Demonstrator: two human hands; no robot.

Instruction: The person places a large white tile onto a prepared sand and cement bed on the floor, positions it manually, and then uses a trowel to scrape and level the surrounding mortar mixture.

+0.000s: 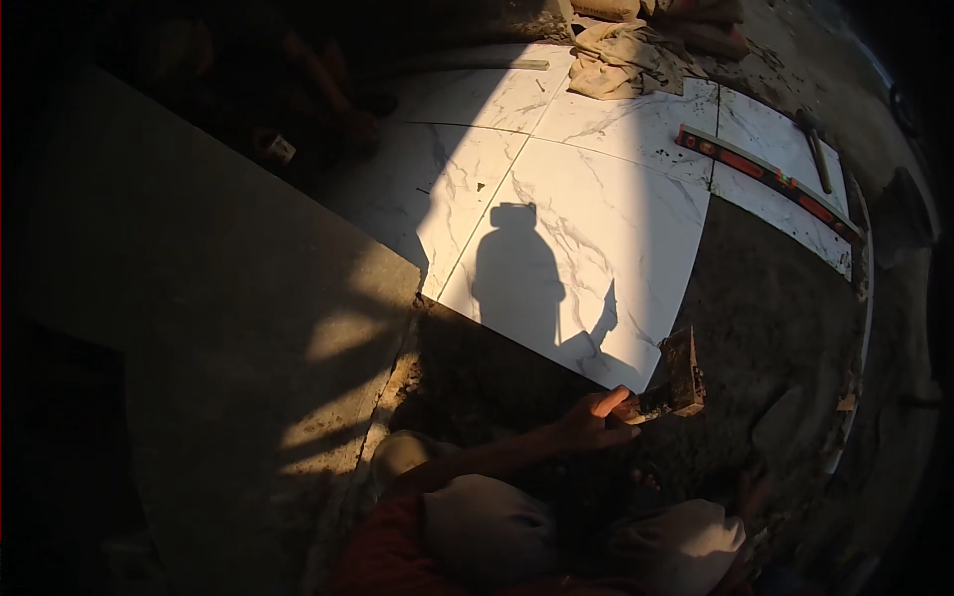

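Note:
My left hand (596,422) reaches in from the lower left, its fingers closed around the handle of a short-handled tool (686,372). The tool's squarish head is dark and caked with dirt or mortar; its exact kind is unclear. It is upright beside the near right corner of a large white marble-patterned tile (586,238). In deep shade by my right knee, a dim shape looks like my right hand (755,492); its fingers cannot be made out. A pointed, trowel-shaped patch (780,417) shows faintly on the dark bed near it.
A red and black spirit level (765,181) lies across the right-hand tiles, with a hammer (815,149) beyond it. Crumpled sacking (626,62) is at the back. Left is a concrete slab (229,268). Another person's arm (323,79) shows in the shade, near a small pale object (281,149).

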